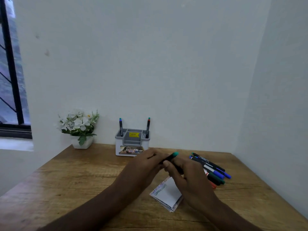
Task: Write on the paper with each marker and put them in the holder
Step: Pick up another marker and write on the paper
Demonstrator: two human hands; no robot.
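**Both hands on a green-capped marker above the folded paper**

At the far left a dark-framed window (11, 72) meets the pale wall. On the wooden worktop (75, 180), a white pot of white artificial flowers (79, 127) stands near the wall. To its right sits the grey-and-white plastic desk holder (132, 142), with a yellow price sticker inside; one black marker with a blue-green tip (120, 127) stands upright in its left compartment and another black marker with a red-and-green tip (148, 128) in its right.

In front of the holder, the left hand (146, 161) closes its grip round one end of a black marker with a green cap (171, 156), while the right hand (186, 175) clamps the barrel, thumb on top. Below the hands lies the folded white paper with scribbled edges (168, 194), flat on the worktop. At the right, just beside the right hand, a loose pile of black markers with blue, green and red caps (215, 172) rests on the wood.
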